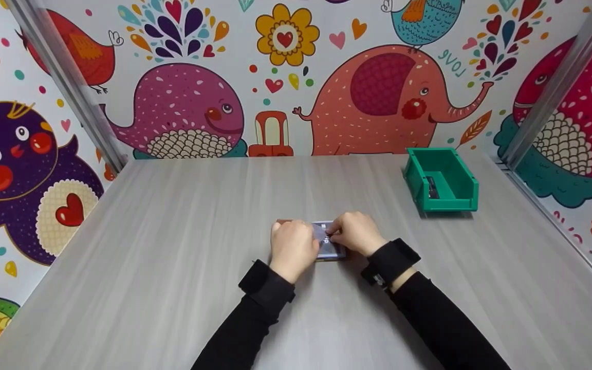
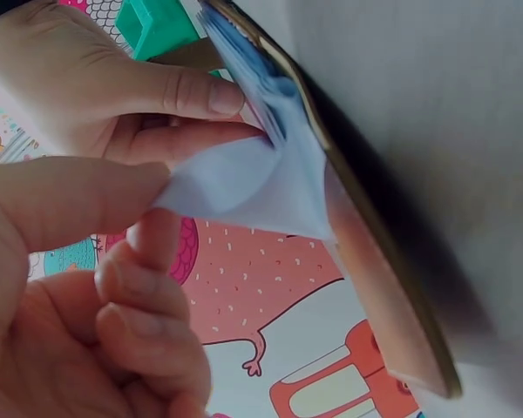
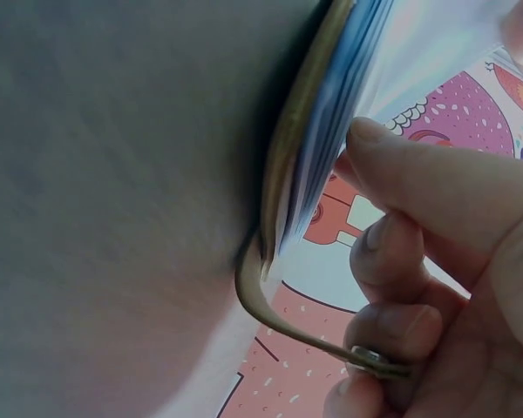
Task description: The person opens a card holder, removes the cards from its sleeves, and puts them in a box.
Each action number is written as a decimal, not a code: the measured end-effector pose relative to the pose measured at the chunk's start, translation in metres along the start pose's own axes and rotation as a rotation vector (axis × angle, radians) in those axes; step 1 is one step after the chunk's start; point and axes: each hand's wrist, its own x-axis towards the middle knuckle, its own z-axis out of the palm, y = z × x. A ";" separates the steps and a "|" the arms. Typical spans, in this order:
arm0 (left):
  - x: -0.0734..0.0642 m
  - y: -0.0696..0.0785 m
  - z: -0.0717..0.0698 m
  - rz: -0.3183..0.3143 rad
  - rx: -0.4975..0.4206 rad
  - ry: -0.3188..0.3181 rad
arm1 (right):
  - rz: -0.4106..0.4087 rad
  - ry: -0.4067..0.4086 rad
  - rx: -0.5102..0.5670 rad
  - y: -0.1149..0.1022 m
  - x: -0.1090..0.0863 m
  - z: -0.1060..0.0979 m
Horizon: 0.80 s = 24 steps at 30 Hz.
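Note:
A small card holder (image 1: 333,253) with a brown cover (image 2: 392,287) lies open on the table, holding a stack of clear plastic sleeves (image 3: 338,113). My left hand (image 1: 293,249) pinches one lifted clear sleeve (image 2: 240,187) between thumb and forefinger, its other fingers curled. On the other side, my right hand (image 1: 356,232) pinches at the sleeves with thumb and forefinger; exactly what lies between those tips is hidden. The holder's strap (image 3: 301,333) with a metal snap (image 3: 369,355) reaches to the right hand's lower fingers.
A green bin (image 1: 450,205) stands at the back right of the table, with a small dark item (image 1: 432,187) inside. Printed panels (image 1: 275,77) enclose the grey table (image 1: 172,231) at the back and sides.

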 end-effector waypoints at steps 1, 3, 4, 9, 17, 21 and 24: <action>0.000 0.000 0.000 0.001 0.004 0.002 | -0.002 0.002 -0.002 0.000 0.000 0.000; 0.000 0.000 0.000 0.003 0.010 0.000 | -0.005 0.002 -0.002 0.000 -0.001 0.000; 0.001 0.000 -0.001 0.004 0.013 -0.001 | -0.006 0.003 -0.004 -0.001 -0.001 -0.001; 0.001 -0.002 -0.002 0.007 0.022 -0.012 | -0.005 0.005 -0.012 -0.002 -0.001 -0.001; 0.001 -0.003 -0.003 0.002 0.021 -0.030 | -0.006 0.016 -0.025 -0.003 -0.001 0.000; 0.002 -0.004 -0.004 -0.009 0.016 -0.048 | -0.009 0.023 -0.048 -0.004 -0.002 0.001; 0.003 -0.005 -0.006 -0.022 0.005 -0.067 | -0.005 0.030 -0.065 -0.004 -0.003 0.001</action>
